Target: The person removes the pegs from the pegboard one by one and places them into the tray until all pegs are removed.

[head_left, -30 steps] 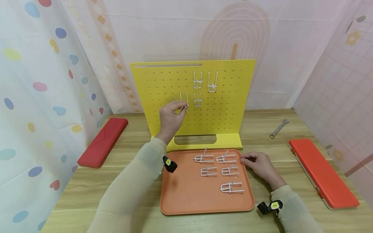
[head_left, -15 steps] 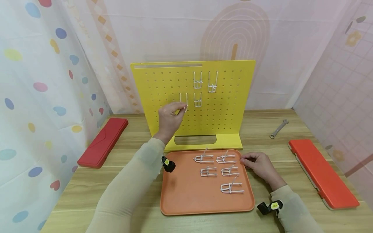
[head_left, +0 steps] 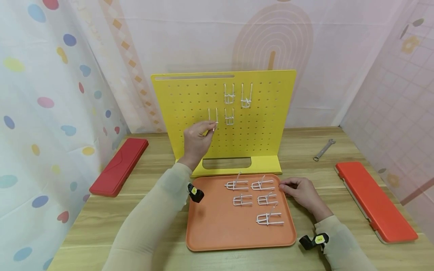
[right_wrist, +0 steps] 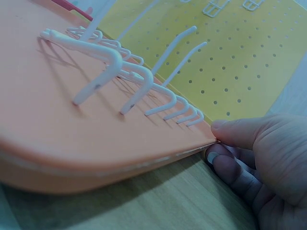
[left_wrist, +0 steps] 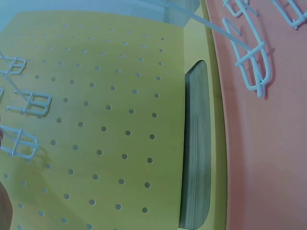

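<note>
My left hand [head_left: 198, 140] pinches the lower part of a white wire pegboard hook [left_wrist: 20, 143], which lies against the yellow pegboard [head_left: 251, 135]; its two prongs show above my fingers in the head view. To its right, several more wire hooks [head_left: 229, 116] hang on the board. My right hand [head_left: 303, 192] pinches the right rim of the orange tray [head_left: 220, 229], thumb on top and fingers underneath, as the right wrist view shows. On the tray lie several white wire hooks [head_left: 269, 219], some with an arm sticking up.
A dark red case [head_left: 120, 165] lies on the wooden table at the left. A bright red case [head_left: 376, 201] sits at the right, with a metal wrench [head_left: 324, 149] behind it. Patterned curtains [head_left: 203, 34] stand behind and beside the table.
My left hand has shifted very slightly down and left at the same hook, still pinching it. My right hand stays at the tray's rim.
</note>
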### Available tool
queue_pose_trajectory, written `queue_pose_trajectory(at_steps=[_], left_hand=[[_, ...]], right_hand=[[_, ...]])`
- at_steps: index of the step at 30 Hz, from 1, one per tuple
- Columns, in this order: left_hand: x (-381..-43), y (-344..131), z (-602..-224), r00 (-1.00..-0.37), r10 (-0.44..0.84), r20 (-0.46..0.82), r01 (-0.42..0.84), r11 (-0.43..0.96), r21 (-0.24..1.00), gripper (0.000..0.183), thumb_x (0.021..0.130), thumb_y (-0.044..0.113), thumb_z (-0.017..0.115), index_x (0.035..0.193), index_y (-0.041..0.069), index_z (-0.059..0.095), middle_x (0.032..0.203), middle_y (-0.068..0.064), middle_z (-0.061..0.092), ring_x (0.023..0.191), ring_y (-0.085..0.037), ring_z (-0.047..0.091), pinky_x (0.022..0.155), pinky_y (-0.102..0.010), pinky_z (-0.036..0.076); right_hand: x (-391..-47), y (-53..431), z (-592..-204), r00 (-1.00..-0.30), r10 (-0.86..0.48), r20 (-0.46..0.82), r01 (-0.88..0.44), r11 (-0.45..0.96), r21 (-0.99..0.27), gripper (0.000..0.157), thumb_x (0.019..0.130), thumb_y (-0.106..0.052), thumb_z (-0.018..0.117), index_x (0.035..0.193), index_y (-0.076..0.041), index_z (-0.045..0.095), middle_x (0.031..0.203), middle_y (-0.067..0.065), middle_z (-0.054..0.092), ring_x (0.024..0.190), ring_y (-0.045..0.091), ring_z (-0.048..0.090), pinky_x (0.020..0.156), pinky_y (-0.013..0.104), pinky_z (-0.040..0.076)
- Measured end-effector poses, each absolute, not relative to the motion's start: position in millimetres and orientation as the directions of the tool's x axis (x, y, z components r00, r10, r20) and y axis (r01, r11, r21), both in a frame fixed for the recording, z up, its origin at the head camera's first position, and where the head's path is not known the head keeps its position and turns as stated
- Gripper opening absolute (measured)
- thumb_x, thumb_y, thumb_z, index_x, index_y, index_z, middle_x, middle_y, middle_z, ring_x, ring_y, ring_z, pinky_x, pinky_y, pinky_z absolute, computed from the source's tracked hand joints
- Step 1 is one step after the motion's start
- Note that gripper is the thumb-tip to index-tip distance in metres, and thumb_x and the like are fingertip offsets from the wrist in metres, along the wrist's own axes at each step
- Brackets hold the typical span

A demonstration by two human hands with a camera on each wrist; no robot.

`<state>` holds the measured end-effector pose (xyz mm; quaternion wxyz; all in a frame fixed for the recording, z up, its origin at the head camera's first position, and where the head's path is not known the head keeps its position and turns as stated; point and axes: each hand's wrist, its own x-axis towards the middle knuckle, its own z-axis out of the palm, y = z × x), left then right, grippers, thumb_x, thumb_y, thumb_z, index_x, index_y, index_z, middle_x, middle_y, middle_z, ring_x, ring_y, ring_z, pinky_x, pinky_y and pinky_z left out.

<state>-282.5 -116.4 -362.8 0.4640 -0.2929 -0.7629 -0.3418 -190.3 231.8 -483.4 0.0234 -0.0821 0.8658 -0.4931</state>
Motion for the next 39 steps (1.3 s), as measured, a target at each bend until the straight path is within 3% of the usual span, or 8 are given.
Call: queue_pose_trajectory(at_steps=[17,27,33,39], left_hand=[[-271,-116,-357,-0.392,0.083,0.916,0.790,0.541,0.289,0.009,0.082,-0.003,0.073,0.090,-0.003,0.076,0.090,-0.013,0.073,0.084,-0.024,0.071,0.077,-0.034,0.057],[-243,-123,-351,-0.353,0.060,0.934,0.809,0.521,0.272,0.012,0.076,-0.004,0.078,0.087,-0.001,0.076,0.086,-0.012,0.073,0.079,-0.024,0.071,0.074,-0.035,0.057],[-222,-135,-360,-0.370,0.076,0.926,0.810,0.515,0.282,0.013,0.074,-0.004,0.080,0.087,-0.001,0.076,0.085,-0.010,0.073,0.076,-0.024,0.071,0.071,-0.035,0.057],[-203,-146,-371,-0.414,0.094,0.905,0.816,0.479,0.324,0.019,0.070,-0.009,0.080,0.087,-0.001,0.076,0.085,-0.011,0.073,0.074,-0.025,0.071,0.071,-0.025,0.056]], right_hand=[[-190,232,-484,-0.985,-0.168,0.039,-0.121,0.506,-0.854,0.020,0.089,-0.020,0.071,0.099,-0.003,0.074,0.092,0.008,0.071,0.077,0.013,0.062,0.064,0.024,0.053],[-190,232,-485,-0.987,-0.158,0.023,-0.100,0.499,-0.861,0.022,0.089,-0.022,0.071,0.099,-0.003,0.074,0.091,0.008,0.071,0.076,0.014,0.063,0.064,0.025,0.053],[-190,232,-486,-0.987,-0.158,0.029,-0.104,0.496,-0.862,0.021,0.089,-0.020,0.071,0.100,-0.002,0.074,0.089,0.008,0.071,0.074,0.013,0.063,0.063,0.025,0.054],[-192,232,-484,-0.985,-0.165,0.046,-0.124,0.504,-0.855,0.020,0.089,-0.020,0.070,0.100,-0.003,0.074,0.089,0.008,0.071,0.074,0.013,0.063,0.063,0.025,0.054]])
